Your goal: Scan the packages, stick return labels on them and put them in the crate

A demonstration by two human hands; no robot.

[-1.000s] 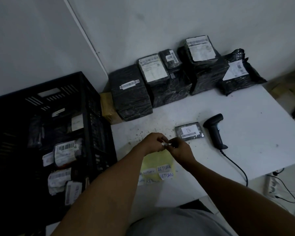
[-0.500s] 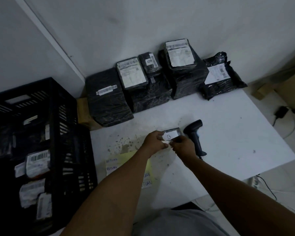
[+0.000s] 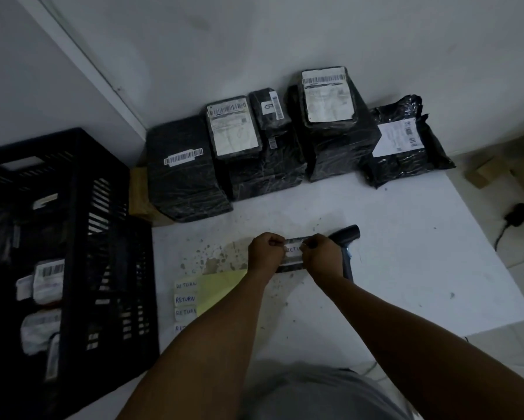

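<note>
At the middle of the white counter (image 3: 406,268), a person's left hand (image 3: 265,253) and right hand (image 3: 322,256) press a white handwritten return label (image 3: 294,248) onto a small flat package wrapped in black plastic (image 3: 289,266). The fingers of both hands are curled, each pinching an end of the label. The black handheld barcode scanner (image 3: 347,237) lies just beside the right hand, at three o'clock. The black slatted plastic crate (image 3: 82,207) waits at nine o'clock, already holding several labelled parcels. The risks from here: the label could crease or land crooked if one end drops first, might cover the barcode, and the glossy wrap may let it peel. A wrist could nudge the scanner.
</note>
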